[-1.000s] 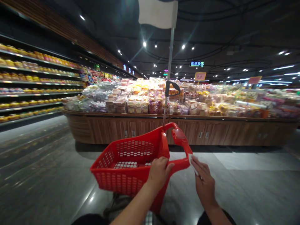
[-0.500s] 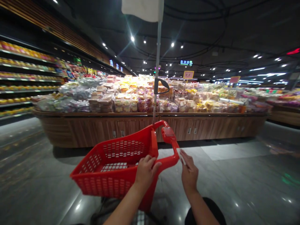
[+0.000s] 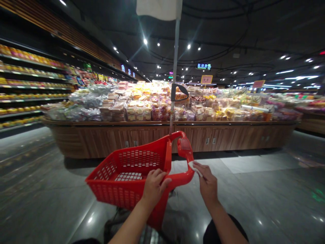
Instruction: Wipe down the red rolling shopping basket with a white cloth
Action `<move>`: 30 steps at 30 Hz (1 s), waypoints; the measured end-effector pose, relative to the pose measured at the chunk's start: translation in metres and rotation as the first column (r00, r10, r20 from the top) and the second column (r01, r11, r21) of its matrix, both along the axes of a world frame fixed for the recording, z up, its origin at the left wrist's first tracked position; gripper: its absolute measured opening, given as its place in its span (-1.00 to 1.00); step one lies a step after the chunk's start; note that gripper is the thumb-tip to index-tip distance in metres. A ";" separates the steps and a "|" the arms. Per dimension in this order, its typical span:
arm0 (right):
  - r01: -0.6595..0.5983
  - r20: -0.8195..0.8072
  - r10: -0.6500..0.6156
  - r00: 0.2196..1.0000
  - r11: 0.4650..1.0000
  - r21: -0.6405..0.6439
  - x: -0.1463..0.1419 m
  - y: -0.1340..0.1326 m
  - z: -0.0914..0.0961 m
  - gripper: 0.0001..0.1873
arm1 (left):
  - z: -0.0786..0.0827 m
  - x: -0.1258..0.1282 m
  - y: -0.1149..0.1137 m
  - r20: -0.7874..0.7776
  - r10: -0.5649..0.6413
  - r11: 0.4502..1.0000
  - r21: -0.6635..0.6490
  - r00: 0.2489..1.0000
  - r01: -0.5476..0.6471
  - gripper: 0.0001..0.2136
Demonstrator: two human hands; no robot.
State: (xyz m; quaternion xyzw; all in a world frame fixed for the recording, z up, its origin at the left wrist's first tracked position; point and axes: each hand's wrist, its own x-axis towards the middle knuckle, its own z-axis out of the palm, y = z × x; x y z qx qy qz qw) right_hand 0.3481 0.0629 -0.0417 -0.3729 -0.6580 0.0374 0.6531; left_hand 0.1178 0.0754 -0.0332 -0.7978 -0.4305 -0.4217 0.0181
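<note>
White cloth (image 3: 195, 168), likely soft, best held bunched, sits pinched in right grip (image 3: 207, 181); left grip (image 3: 153, 186) clasps red cart (image 3: 119, 184).

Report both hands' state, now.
Left hand: closed over the edge of the red plastic shopping cart.
Right hand: holding a thin white wipe, cloth or paper unclear, against the cart's curved red handle.

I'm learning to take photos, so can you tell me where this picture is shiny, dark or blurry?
In the head view, some ceiling lights make streaky starbursts; the floor has bright glare spots; shadow darkens it below the counter; the left shelves look smeared; the cart looks clearer.
</note>
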 end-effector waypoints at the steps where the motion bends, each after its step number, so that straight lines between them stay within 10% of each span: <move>1: 0.011 0.015 -0.011 1.000 1.000 -0.006 0.003 0.008 0.004 -0.54 | 0.000 -0.002 0.000 -0.001 -0.006 1.000 0.004 1.000 0.006 -0.71; 11: -0.158 0.292 0.152 0.944 0.987 -0.001 0.015 -0.005 0.027 -0.40 | 0.004 -0.021 -0.008 0.005 -0.067 0.997 0.024 0.998 0.067 -0.74; 23: -0.072 0.463 0.038 0.885 0.996 0.054 0.034 0.026 0.051 -0.36 | 0.006 -0.046 -0.015 -0.007 -0.074 0.997 -0.006 0.997 0.074 -0.72; 30: -0.216 0.624 0.160 0.765 0.976 0.013 0.017 0.034 0.066 -0.46 | 0.045 -0.005 -0.051 -0.147 0.008 0.998 0.057 0.989 0.000 -0.64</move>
